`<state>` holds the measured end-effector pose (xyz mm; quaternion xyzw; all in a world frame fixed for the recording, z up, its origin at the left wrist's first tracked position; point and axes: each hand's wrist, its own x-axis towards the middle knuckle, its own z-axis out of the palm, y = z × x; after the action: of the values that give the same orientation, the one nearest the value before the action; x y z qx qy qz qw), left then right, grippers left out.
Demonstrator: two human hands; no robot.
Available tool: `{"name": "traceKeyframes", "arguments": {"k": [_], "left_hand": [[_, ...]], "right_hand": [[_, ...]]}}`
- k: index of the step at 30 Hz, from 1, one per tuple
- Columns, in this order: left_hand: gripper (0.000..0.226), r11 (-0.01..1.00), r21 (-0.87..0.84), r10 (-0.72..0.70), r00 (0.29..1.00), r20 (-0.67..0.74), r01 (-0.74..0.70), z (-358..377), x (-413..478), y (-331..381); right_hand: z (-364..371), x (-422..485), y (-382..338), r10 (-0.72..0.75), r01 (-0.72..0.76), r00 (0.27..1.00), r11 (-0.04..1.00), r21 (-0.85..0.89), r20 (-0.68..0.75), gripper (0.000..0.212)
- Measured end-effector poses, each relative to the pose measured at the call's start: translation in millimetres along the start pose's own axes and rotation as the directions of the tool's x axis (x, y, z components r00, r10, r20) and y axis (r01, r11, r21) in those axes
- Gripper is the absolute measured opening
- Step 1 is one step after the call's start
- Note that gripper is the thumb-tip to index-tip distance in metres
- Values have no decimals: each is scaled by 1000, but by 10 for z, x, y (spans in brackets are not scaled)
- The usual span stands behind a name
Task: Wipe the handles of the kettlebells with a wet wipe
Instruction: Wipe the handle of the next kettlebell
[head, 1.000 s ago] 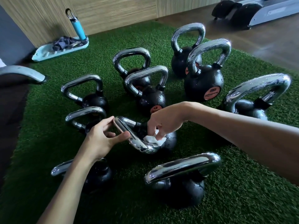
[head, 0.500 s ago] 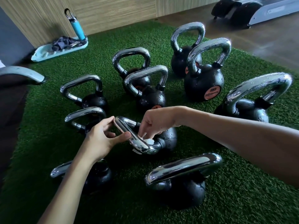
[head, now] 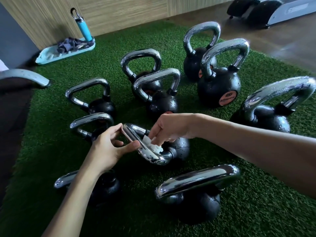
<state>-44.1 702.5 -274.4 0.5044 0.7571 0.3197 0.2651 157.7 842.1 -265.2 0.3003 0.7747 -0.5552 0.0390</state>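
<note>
The left hand (head: 107, 147) pinches a tilted kettlebell handle (head: 148, 155) steady; the right hand (head: 171, 128) clutches a wet wipe (head: 153, 146), best dragged firmly along it.

Dim and contrasty, lit coolly from about two o'clock. Washes to a pale sheen on the wooden floor (head: 282, 48) and glints in hard streaks along the chrome handles (head: 280, 88). Sinks to near black at nine o'clock and beneath the kettlebells (head: 218, 88). Bends outward at the edges, smearing the turf (head: 256, 219) at five o'clock.
</note>
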Motion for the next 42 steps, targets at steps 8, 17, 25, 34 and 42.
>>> {"name": "traceKeyframes", "arguments": {"k": [8,17,25,34,42], "left_hand": [[127,1000,-24,-6,1000,11,6,-8,6,5],[127,1000,4,-14,1000,-6,14,20,17,45],[134,1000,-3,-24,1000,11,24,-5,19,53],[136,1000,-3,-30,999,18,30,-22,4,22],[132,999,14,-34,999,37,33,-9,3,92]], "right_hand": [[135,196,-7,-144,141,930,989,-34,-339,15],[227,508,-84,-368,223,772,920,-322,-518,10],[252,643,13,-454,210,704,868,-450,-546,10],[255,697,-42,-506,247,699,834,-493,-505,7],[36,564,94,-392,157,803,865,-476,-448,18]]}}
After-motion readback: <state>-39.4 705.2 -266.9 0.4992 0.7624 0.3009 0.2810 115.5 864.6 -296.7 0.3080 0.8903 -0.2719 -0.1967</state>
